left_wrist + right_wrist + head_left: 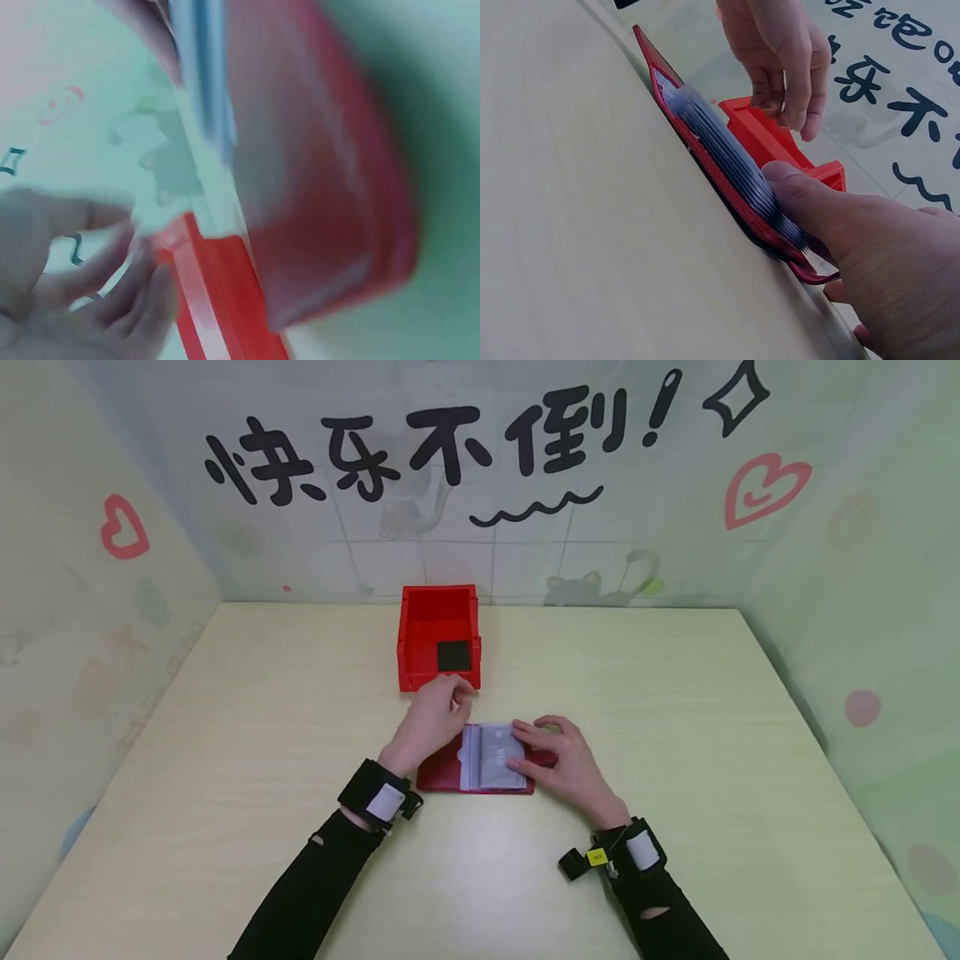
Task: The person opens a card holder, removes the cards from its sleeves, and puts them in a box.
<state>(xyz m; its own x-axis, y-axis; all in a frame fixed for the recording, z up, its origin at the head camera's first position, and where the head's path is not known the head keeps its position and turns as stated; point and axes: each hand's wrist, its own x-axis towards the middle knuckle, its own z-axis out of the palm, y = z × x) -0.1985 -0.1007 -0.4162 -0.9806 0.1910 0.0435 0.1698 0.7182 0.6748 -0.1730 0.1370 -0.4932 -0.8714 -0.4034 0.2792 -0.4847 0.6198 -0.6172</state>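
Observation:
A red card holder lies spread on the table, its stack of clear plastic sleeves lifted a little and fanned at the edge. My right hand grips the sleeves at their right side, the thumb on the fanned edges in the right wrist view. Above the holder's upper left part hovers my left hand, fingers loosely bent and nothing visible in them. Its fingertips are close to the front wall of a red bin. In the left wrist view that hand is blurred beside the red cover.
Inside the bin, near its front, lies a dark square piece. The pale wooden table is bounded by a printed backdrop behind and at both sides. Both wrists wear black straps with small cameras.

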